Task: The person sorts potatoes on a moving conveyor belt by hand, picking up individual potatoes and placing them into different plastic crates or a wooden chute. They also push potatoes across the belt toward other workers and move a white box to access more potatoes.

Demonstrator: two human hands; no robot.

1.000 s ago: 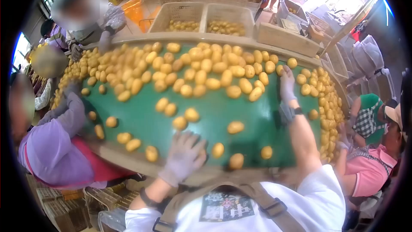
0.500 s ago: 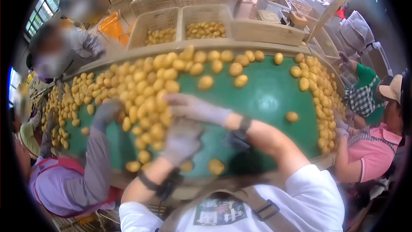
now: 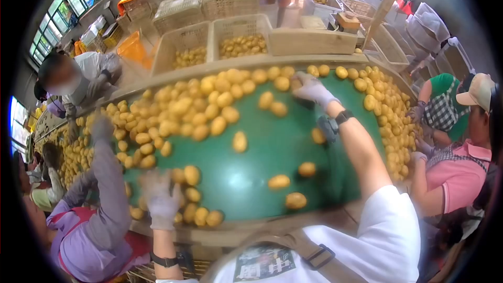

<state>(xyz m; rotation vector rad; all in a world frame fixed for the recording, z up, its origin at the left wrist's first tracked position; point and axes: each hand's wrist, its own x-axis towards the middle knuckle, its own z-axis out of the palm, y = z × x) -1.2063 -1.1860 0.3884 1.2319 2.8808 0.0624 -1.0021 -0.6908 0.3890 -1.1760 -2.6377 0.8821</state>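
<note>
Many yellow potatoes (image 3: 181,109) lie on a green sorting surface (image 3: 251,157), heaped along its far side and at the left. My left hand (image 3: 161,196), gloved, is near the front edge beside a small group of potatoes; its fingers are blurred and spread. My right hand (image 3: 313,90), also gloved, is stretched out to the far side, with its fingertips at a potato near the back rim. Whether the fingers hold that potato is hard to tell. A few single potatoes lie between the two hands, one of them an oval potato (image 3: 279,181).
A co-worker in purple (image 3: 94,225) reaches in from the left, a gloved hand close to mine. Co-workers in pink (image 3: 461,178) and green (image 3: 445,99) stand at the right. Behind the back rim (image 3: 230,63) are crates of potatoes (image 3: 243,44) and a long wooden box (image 3: 314,42).
My hands have moved apart: the left toward the front left, the right to the far side. The central heap has shifted left and back, baring more green surface.
</note>
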